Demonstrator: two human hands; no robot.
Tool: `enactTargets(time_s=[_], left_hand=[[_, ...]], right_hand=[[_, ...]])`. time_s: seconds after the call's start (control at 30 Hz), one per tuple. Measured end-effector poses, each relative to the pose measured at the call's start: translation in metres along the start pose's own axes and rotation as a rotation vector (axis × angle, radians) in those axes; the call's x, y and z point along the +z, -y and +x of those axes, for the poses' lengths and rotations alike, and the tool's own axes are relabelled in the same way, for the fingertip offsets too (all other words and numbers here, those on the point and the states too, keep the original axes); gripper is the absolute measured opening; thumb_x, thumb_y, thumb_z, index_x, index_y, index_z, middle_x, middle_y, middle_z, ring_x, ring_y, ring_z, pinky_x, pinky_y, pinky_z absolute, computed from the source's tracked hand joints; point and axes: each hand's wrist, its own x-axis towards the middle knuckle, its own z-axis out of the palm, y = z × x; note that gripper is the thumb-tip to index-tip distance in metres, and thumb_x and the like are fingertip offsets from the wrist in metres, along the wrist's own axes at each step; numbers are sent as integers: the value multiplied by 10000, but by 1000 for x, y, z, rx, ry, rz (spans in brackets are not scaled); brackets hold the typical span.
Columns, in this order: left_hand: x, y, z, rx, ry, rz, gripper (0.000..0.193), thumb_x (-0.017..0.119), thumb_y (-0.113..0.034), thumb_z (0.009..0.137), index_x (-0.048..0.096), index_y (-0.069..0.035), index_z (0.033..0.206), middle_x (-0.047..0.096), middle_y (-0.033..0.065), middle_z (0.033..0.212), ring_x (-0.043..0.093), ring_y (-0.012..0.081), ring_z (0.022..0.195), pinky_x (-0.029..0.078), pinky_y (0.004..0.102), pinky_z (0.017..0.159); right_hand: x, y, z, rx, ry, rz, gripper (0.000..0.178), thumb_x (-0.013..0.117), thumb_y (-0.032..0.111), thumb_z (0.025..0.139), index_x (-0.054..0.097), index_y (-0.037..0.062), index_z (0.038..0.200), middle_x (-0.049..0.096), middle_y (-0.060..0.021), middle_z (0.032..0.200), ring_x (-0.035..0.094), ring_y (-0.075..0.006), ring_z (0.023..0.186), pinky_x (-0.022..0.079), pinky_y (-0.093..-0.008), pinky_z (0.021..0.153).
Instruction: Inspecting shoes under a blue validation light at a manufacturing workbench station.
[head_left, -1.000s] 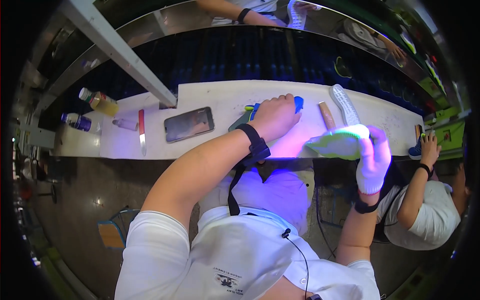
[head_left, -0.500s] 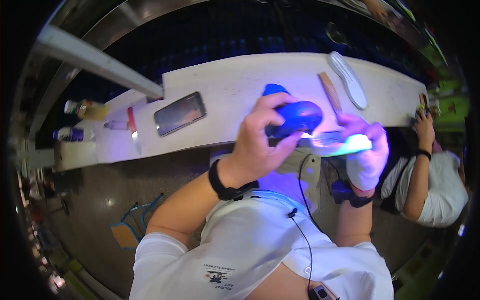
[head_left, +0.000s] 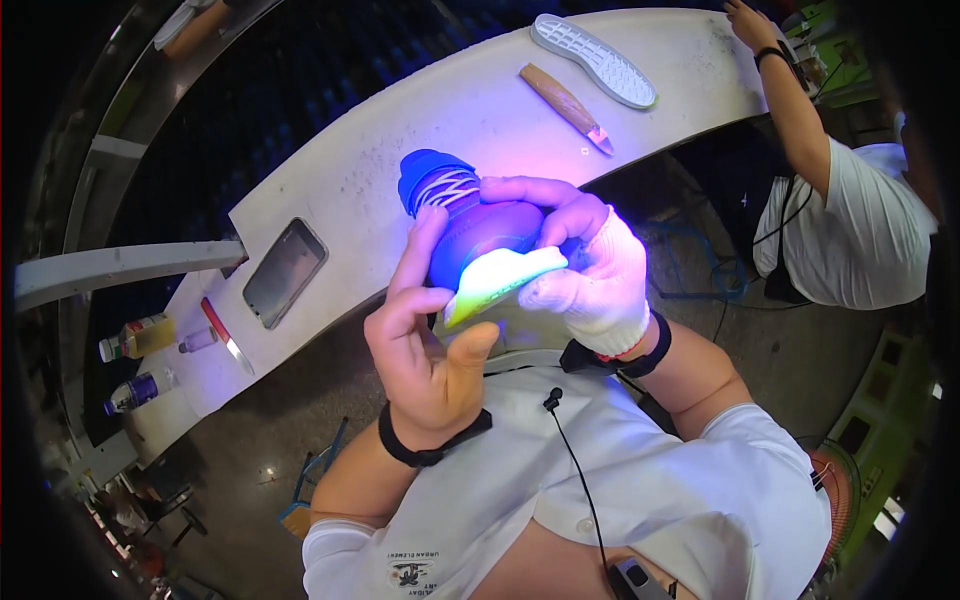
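Blue shoe (head_left: 500, 225), white-laced, over the bench's (head_left: 350, 150) near edge; glowing white, yellow-green-tipped sole (head_left: 508, 278) against its toe. Gloved right hand (head_left: 606, 282) grips the sole; left hand (head_left: 425, 350) spread, fingers touching shoe, thumb apart.

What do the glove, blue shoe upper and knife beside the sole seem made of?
Glove: probably matte knitted yarn, given its ribbed texture. Blue shoe upper: smooth, perhaps synthetic leather; violet glare leaves it open. Knife: brown, streaked, likely wooden handle; shiny, probably metal blade.
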Motion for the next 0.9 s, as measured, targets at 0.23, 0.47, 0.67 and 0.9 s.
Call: enactTargets(time_s=[0.23,0.47,0.67,0.9], left_hand=[[4,-3,-14,-49,-122,-27,449,827,-231,960,432,-63,1091,526,424,1485,436,525,1496,256,598,1262],[-2,-7,-16,-72,-102,-83,476,856,-153,928,407,-73,1065,565,421,1439,423,529,1505,259,632,1259],[-20,-31,10,-158,21,70,625,878,-318,899,535,29,1291,661,299,1350,608,405,1316,410,533,1185],[-31,-29,18,-59,85,346,516,683,-434,1026,651,38,1232,736,213,1223,629,362,1196,455,511,1113]], right_hand=[[-2,-11,-11,-111,20,-81,393,929,148,823,600,41,1010,642,-264,1414,617,-335,1325,500,-465,1103],[-11,-6,-11,-149,110,-272,439,917,251,850,558,87,1042,651,-293,1397,592,-446,1376,400,-589,1202],[-10,1,-6,-207,136,-444,444,948,217,812,562,82,986,692,-265,1335,705,-392,1230,529,-528,1097],[-7,-2,5,-262,178,-711,414,1003,283,676,669,96,834,716,-181,1286,746,-333,1096,616,-391,862]])
